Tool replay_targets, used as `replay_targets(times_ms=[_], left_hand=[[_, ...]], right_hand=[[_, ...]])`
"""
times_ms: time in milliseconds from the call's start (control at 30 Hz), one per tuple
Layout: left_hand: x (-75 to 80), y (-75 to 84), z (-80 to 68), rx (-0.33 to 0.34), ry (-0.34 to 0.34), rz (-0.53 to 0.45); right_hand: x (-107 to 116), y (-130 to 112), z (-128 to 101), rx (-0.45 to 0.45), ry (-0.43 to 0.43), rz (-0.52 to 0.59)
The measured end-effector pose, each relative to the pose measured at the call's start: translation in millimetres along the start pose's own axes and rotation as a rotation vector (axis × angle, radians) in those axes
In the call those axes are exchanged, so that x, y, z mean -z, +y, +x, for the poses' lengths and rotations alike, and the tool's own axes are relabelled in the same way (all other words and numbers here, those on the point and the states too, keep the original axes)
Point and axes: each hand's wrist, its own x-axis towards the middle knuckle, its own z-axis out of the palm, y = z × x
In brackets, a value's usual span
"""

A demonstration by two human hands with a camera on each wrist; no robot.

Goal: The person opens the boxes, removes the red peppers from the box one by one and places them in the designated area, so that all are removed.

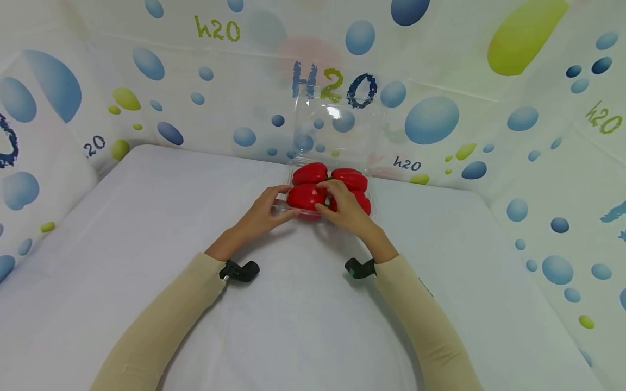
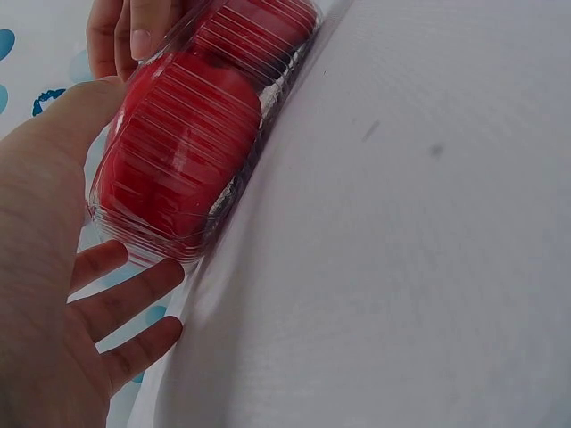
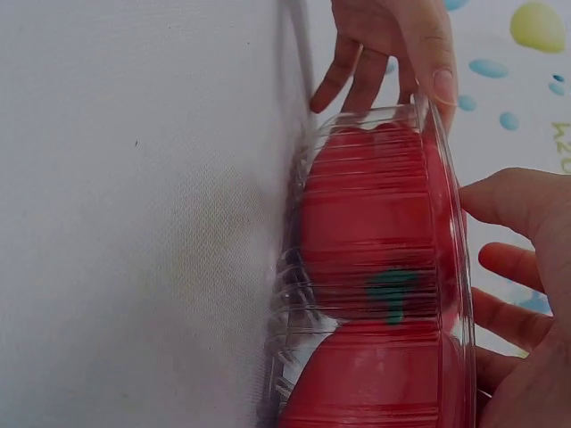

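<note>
Count: one clear plastic clamshell tray (image 1: pixel 326 209), four red bell peppers (image 1: pixel 309 174) in it, two hands, two black wrist cameras (image 1: pixel 239 271). All on a white table (image 1: pixel 146 244) with bubble-print "H2O" sheeting (image 1: pixel 430 119) behind and at the sides.

Left to right: left hand (image 1: pixel 264 214) sits at the tray's near-left corner, thumb on the rim by the front-left pepper (image 1: pixel 305 196), fingers at the wall below. Left wrist view shows those fingers (image 2: pixel 125 299) spread and fairly straight against the ribbed tray end; grip loose, resting on it rather than clamped. Right hand (image 1: pixel 344 209) lies over the tray's near-right part, fingers bent onto the top of the peppers; right wrist view has its fingers loosely curved beside the rim.

Hard to make out: the open lid (image 1: pixel 335 127) stands upright at the back, nearly invisible against the print. The front-right pepper is mostly hidden under the right hand. A green stem (image 3: pixel 391 292) shows through the ribbed wall.

Tray stands mid-table at the far edge, between both grips.
</note>
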Motion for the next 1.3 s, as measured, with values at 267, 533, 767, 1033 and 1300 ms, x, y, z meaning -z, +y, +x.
replay_targets(times_ms=[267,533,767,1033,1300], left_hand=[[-1.7,-1.1,1.5,0.007,0.006,0.002],[-1.7,-1.7,1.0,0.008,0.006,-0.011],[-0.6,-0.5,0.8,0.008,0.005,-0.001],[-0.3,-1.0,1.8,0.007,-0.001,0.001],[-1.7,-0.6,2.2,0.005,0.003,-0.006]], right_hand=[[-1.5,-5.2,3.2,-0.051,-0.016,-0.086],[-4.9,-8.3,8.0,-0.113,0.015,-0.087],[-6.3,-9.6,11.5,-0.150,0.035,-0.102],[-6.6,-11.1,16.3,-0.192,0.045,-0.126],[-9.8,-8.2,16.2,-0.171,0.030,-0.147]])
